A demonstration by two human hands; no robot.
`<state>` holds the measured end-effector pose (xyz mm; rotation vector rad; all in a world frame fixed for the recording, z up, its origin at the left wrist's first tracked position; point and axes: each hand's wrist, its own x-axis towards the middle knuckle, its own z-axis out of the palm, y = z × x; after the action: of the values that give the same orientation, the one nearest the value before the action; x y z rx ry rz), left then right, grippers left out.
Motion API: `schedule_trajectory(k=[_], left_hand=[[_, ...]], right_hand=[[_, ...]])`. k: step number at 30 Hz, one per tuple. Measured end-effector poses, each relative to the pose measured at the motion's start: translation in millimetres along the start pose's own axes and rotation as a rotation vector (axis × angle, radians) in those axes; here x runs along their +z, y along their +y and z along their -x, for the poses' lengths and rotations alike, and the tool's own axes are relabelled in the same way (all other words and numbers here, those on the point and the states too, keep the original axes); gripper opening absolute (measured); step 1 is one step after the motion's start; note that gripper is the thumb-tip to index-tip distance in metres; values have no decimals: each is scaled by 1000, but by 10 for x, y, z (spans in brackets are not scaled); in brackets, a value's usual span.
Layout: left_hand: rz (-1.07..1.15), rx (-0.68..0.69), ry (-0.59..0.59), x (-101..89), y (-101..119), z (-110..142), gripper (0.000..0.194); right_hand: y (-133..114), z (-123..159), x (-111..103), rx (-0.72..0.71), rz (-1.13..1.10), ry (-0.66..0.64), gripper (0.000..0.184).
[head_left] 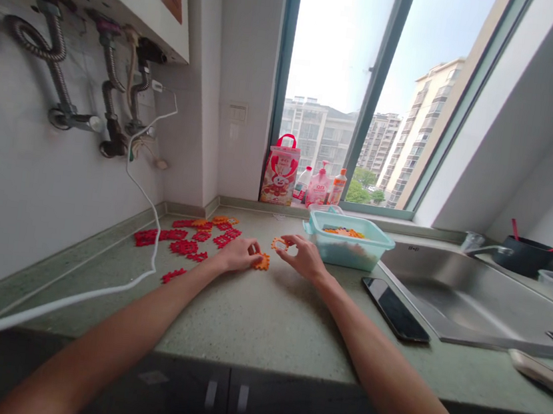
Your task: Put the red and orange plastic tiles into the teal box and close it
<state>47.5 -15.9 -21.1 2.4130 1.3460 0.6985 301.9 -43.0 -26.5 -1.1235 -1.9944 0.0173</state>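
My left hand [240, 254] is low over the counter, its fingers closed on an orange toothed piece [263, 262]. In my right hand [305, 256], pinched between thumb and fingers, is another orange toothed piece [279, 243] with a pale face, held just above the counter. The two pieces are close together but apart. Left of my hands lie several red toothed pieces [184, 247], with a few orange ones [225, 220] among them at the back. Just beyond my right hand stands a light teal plastic tub [352, 250] with orange and other coloured pieces [344, 232] inside.
A black phone [395, 309] lies on the counter [262, 326] by the steel sink [472, 291]. A white cable [94, 293] crosses the left side. Bottles [319, 185] and a red-handled bag [280, 174] stand at the window. A black pot [525, 256] is beyond the sink.
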Motion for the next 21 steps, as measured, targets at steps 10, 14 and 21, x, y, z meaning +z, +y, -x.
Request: schedule_trajectory(k=[10,14,21], left_hand=[[-423,-127,173,-293,-490,-73,45],[-475,-318,100,-395,-809,-24,67],[-528,-455,83,-472,-877,56,69]], right_hand=[[-85,28,252,-109,-100,-298,24],[-127,38,270,-77,-120,-350,23],[-113,62,205,-46,-57,-324,21]])
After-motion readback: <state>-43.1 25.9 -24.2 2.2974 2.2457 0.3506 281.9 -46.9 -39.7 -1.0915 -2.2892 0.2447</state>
